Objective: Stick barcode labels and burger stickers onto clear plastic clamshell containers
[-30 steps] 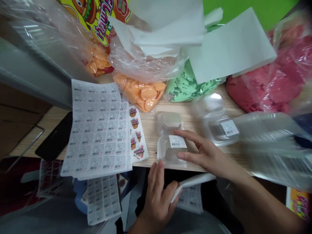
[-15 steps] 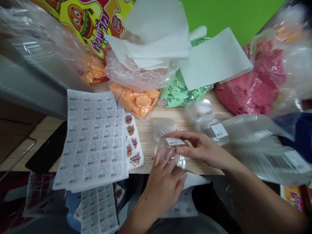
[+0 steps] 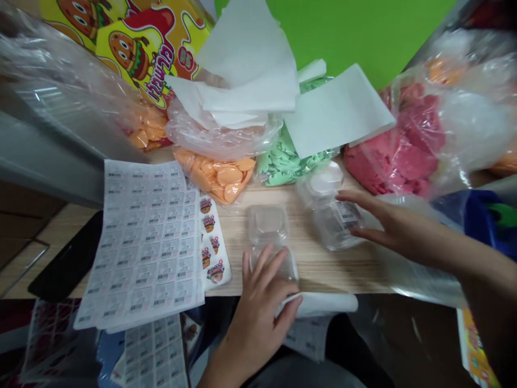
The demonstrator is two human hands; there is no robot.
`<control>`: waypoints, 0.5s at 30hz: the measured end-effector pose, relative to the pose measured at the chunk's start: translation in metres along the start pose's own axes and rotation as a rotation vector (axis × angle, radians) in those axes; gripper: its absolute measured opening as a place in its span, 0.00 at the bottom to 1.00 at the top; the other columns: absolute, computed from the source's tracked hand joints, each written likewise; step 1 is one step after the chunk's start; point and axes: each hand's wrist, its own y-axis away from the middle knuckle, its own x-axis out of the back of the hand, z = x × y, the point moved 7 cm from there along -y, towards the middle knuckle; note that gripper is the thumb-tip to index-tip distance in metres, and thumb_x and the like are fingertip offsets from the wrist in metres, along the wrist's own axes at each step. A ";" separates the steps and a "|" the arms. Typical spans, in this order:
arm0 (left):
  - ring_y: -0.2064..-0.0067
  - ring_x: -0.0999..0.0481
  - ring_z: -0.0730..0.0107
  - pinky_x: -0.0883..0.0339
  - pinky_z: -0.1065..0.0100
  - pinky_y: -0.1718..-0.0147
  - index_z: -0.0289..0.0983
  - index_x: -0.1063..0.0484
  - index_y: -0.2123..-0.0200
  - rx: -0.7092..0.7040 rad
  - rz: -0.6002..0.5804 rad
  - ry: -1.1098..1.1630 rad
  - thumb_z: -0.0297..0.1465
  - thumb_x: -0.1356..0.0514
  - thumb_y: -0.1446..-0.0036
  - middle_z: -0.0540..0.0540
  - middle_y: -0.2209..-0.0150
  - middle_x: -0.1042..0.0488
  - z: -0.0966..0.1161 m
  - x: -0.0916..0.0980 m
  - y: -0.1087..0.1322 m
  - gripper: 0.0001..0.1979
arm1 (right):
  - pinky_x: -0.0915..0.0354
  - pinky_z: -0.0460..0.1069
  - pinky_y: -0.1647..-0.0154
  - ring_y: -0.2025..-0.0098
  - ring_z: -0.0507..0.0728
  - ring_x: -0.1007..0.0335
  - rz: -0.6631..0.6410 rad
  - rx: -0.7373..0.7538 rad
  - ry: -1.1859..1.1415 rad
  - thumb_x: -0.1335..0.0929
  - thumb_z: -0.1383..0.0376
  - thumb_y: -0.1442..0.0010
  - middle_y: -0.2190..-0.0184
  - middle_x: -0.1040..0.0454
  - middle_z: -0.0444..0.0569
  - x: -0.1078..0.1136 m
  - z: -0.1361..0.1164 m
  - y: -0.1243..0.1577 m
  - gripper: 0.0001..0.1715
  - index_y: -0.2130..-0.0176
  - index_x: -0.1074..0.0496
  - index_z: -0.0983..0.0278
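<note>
My left hand (image 3: 258, 307) lies with its fingers spread over the front half of a clear plastic clamshell box (image 3: 269, 226), hiding that half and any label on it. Its thumb touches the end of a curled white paper sheet (image 3: 323, 304). My right hand (image 3: 391, 223) stands open at the right, its fingertips against a second clear clamshell box (image 3: 335, 226) with a barcode label. To the left of the boxes lie a large sheet of barcode labels (image 3: 141, 242) and a strip of round burger stickers (image 3: 210, 242).
The boxes stand on a wood-grain table (image 3: 323, 269). Along its back lie plastic bags of orange pieces (image 3: 214, 175), green pieces (image 3: 286, 164) and red material (image 3: 396, 151), with white paper sheets (image 3: 242, 70) on top. A black phone (image 3: 68, 258) lies at the left.
My right hand has left the near box and moved right to the second box. My left hand has come down onto the near box, and the whole view has shifted slightly.
</note>
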 end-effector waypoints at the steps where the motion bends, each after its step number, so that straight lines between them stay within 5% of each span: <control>1: 0.40 0.36 0.57 0.62 0.42 0.38 0.39 0.28 0.67 0.028 0.073 0.109 0.24 0.43 0.42 0.43 0.47 0.27 0.000 0.008 0.003 0.06 | 0.36 0.62 0.45 0.50 0.66 0.28 -0.047 0.033 0.056 0.30 0.50 0.53 0.47 0.29 0.43 -0.010 0.010 0.002 0.32 0.48 0.30 0.49; 3: 0.53 0.24 0.65 0.47 0.54 0.41 0.41 0.27 0.68 0.191 0.219 0.362 0.24 0.40 0.46 0.50 0.60 0.20 -0.009 0.021 0.010 0.06 | 0.36 0.66 0.47 0.49 0.69 0.29 -0.143 0.081 0.115 0.32 0.53 0.49 0.42 0.34 0.45 -0.027 0.026 0.006 0.30 0.46 0.32 0.51; 6: 0.69 0.23 0.73 0.31 0.75 0.65 0.41 0.26 0.72 0.534 0.353 0.535 0.29 0.39 0.46 0.55 0.74 0.22 -0.025 0.029 0.025 0.04 | 0.32 0.67 0.53 0.52 0.72 0.28 -0.130 0.135 0.189 0.33 0.54 0.47 0.42 0.34 0.50 -0.030 0.018 0.016 0.25 0.50 0.29 0.56; 9: 0.77 0.31 0.77 0.37 0.79 0.77 0.39 0.27 0.77 0.666 0.418 0.532 0.32 0.38 0.47 0.56 0.80 0.27 -0.027 0.036 0.032 0.07 | 0.35 0.65 0.47 0.46 0.68 0.33 0.020 0.184 0.211 0.37 0.56 0.40 0.43 0.34 0.51 -0.023 -0.032 0.031 0.19 0.50 0.30 0.58; 11: 0.78 0.32 0.77 0.38 0.80 0.77 0.39 0.27 0.78 0.699 0.438 0.556 0.33 0.37 0.48 0.57 0.81 0.28 -0.026 0.037 0.033 0.07 | 0.31 0.55 0.48 0.52 0.60 0.27 0.192 0.231 0.180 0.37 0.62 0.38 0.54 0.24 0.49 -0.020 -0.077 0.044 0.13 0.53 0.30 0.58; 13: 0.77 0.31 0.77 0.37 0.79 0.76 0.40 0.25 0.77 0.688 0.414 0.606 0.34 0.35 0.50 0.56 0.80 0.26 -0.024 0.035 0.031 0.07 | 0.35 0.52 0.45 0.56 0.56 0.26 0.136 0.451 0.115 0.36 0.63 0.37 0.60 0.21 0.47 -0.038 -0.125 0.056 0.11 0.55 0.29 0.61; 15: 0.77 0.29 0.75 0.36 0.78 0.75 0.39 0.24 0.77 0.651 0.362 0.660 0.37 0.35 0.50 0.54 0.80 0.25 -0.021 0.030 0.029 0.09 | 0.36 0.47 0.46 0.60 0.51 0.25 0.106 0.510 -0.006 0.35 0.65 0.37 0.65 0.21 0.44 -0.052 -0.148 0.061 0.08 0.59 0.27 0.63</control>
